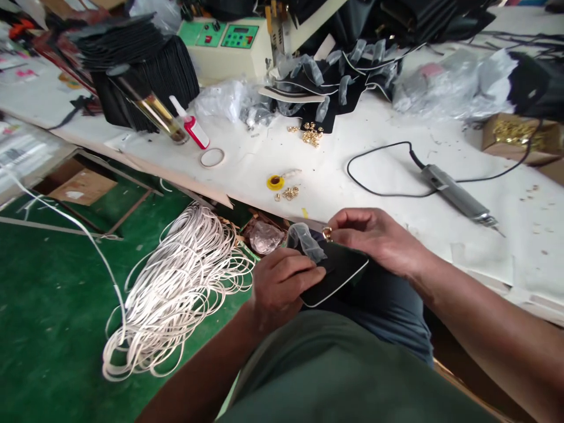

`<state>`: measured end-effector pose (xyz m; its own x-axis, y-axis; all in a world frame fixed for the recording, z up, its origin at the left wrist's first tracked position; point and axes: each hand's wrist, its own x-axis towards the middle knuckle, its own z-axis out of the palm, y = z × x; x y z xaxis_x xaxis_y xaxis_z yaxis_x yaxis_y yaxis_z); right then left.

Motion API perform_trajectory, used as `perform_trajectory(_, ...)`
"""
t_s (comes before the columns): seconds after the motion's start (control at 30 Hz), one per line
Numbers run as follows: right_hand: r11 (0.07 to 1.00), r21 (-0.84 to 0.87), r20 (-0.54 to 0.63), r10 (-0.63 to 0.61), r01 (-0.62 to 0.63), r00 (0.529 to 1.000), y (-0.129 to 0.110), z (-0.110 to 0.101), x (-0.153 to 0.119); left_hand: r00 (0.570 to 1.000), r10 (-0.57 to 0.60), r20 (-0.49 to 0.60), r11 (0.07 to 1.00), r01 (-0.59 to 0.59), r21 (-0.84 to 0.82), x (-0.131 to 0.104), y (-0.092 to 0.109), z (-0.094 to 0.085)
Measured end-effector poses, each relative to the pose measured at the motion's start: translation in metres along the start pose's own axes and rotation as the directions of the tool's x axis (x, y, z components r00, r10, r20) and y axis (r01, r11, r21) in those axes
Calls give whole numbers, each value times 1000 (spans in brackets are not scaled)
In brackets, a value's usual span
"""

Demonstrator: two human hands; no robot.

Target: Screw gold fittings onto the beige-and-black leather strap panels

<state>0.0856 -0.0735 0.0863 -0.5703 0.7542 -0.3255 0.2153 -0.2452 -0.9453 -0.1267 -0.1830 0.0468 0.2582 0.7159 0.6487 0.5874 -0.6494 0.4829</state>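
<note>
Right now, in the right hand [374,238], a small gold fitting [326,234], pinched between thumb and fingers and jutting leftward from the fingertips, just at the far edge of the black panel [341,271]; impossible to tell whether touching it or barely apart. Opposite, at the panel's left part, the left hand [284,285], closed over it with fingers laid across the top face, thumb position unclear. So, right hand nearer to the fitting and to the panel's right corner, left hand nearer to its left end, with the panel between the two, above the lap [394,305]. On the panel, its white-trimmed near side slanting from close by the left hand up toward the right corner; full long axis unreadable beneath the covering fingers. Beside those fingers, a loop of clear plastic [305,239]. Farther out, on the counter [247,179], a few loose gold pieces [289,192] beyond and left of the right hand, with a yellow ring [275,183] just beside them. Off to the right, well apart, a gray corded tool [460,195], long axis slanting outward, tip rightward and toward the near side.
</note>
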Motion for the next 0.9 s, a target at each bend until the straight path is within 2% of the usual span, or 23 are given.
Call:
perform_trajectory(0.1,998,55,51,14,-17,999,10,3,-31,997,63,53,998,-64,12,7,5,5)
perform_trajectory(0.23,999,38,24,23,-24,999,20,-2,-49,987,126,104,992,-129,17,17,14,14)
perform_trajectory(0.47,975,219,-36,56,-47,998,35,-12,-72,981,155,116,987,-159,22,25,29,28)
perform_trajectory(0.67,955,289,-63,92,-70,994,50,-16,-87,980,152,128,987,-156,24,28,37,36)
perform_trajectory(0.9,970,239,-67,55,-37,996,46,-18,-95,976,163,144,985,-168,25,28,43,40)
